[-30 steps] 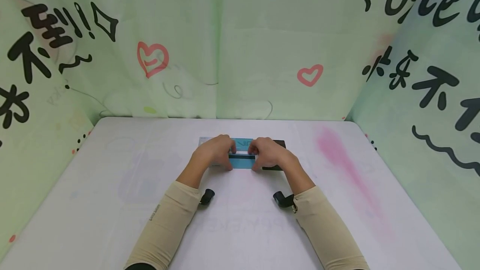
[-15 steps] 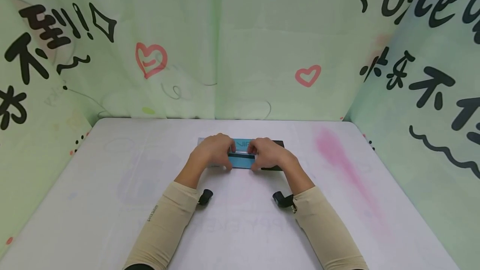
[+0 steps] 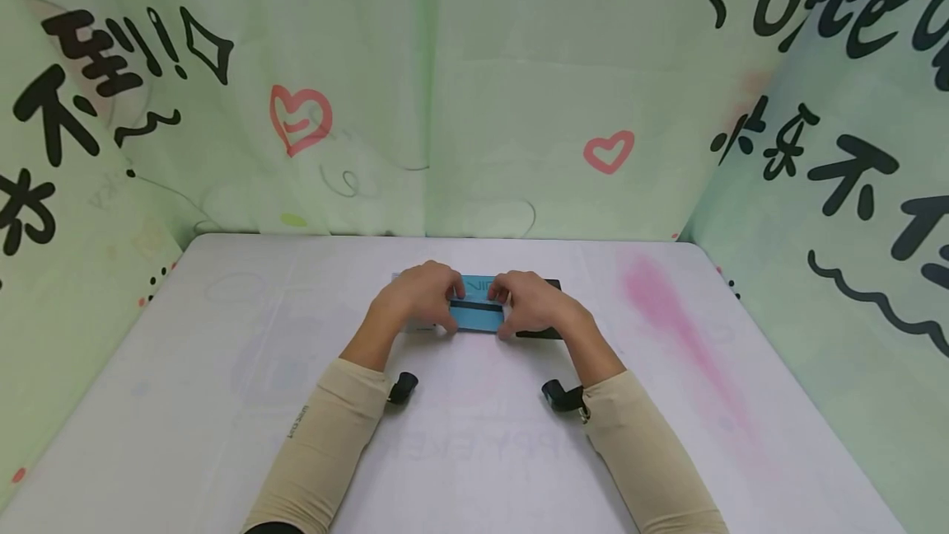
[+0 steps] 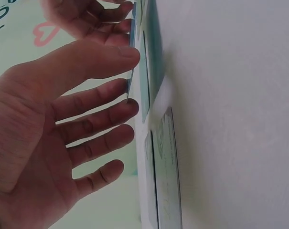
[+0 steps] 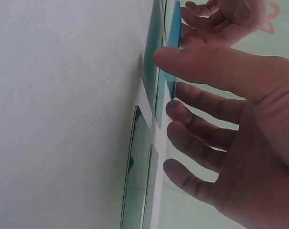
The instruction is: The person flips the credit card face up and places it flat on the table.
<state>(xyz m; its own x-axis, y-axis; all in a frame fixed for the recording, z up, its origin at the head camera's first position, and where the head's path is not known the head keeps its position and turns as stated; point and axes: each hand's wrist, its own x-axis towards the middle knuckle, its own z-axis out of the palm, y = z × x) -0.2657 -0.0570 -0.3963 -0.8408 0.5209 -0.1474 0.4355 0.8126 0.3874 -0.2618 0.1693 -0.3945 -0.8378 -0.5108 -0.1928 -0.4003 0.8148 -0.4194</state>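
I hold a blue card (image 3: 477,320), marked with a black stripe along its length, near both ends — raised off the bench (image 3: 474,452), its long edges running across in front of me. Under it, seen from my right wrist, another blue card (image 5: 152,36) lies flat; just behind is a lettered light-blue card (image 3: 478,284), partly covered. Pale cards (image 4: 169,167) lie to the left, dark cards (image 3: 539,334) to the right — both pairs mostly hidden from above.
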